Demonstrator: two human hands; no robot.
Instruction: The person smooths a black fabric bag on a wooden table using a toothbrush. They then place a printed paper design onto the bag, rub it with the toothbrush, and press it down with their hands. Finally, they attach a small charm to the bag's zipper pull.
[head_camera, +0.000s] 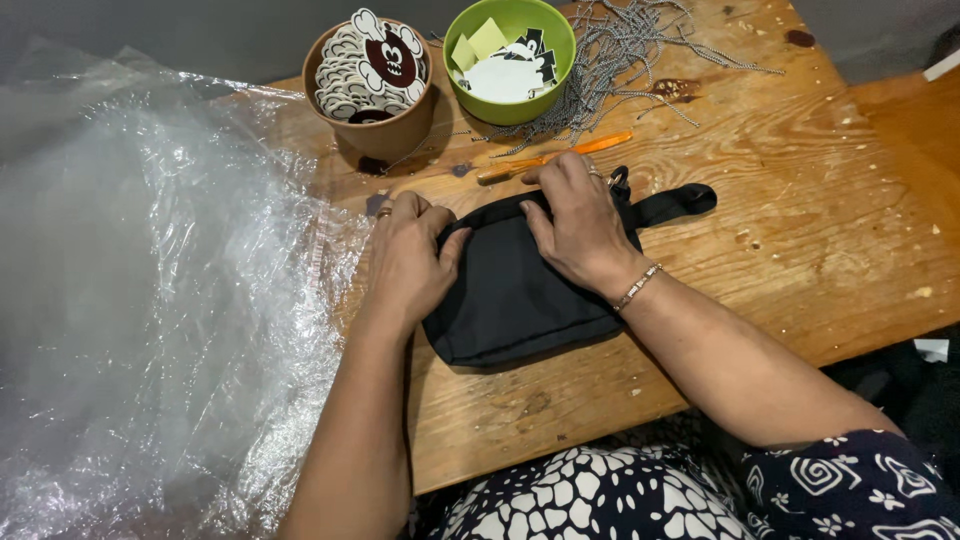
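A black fabric pouch (510, 300) lies flat on the wooden table (800, 240), its strap (675, 203) trailing to the right. My left hand (410, 262) grips the pouch's left top corner, thumb over the fabric. My right hand (575, 222) presses on the pouch's upper edge near the middle, fingers bent over the rim by a small metal ring. A bracelet circles my right wrist.
A brown cup (375, 85) of round printed tags and a green bowl (510, 55) of paper cards stand at the back. Behind them lie grey cords (625, 50). An orange tool (555, 157) rests beyond the pouch. Clear plastic bags (150, 300) cover the left.
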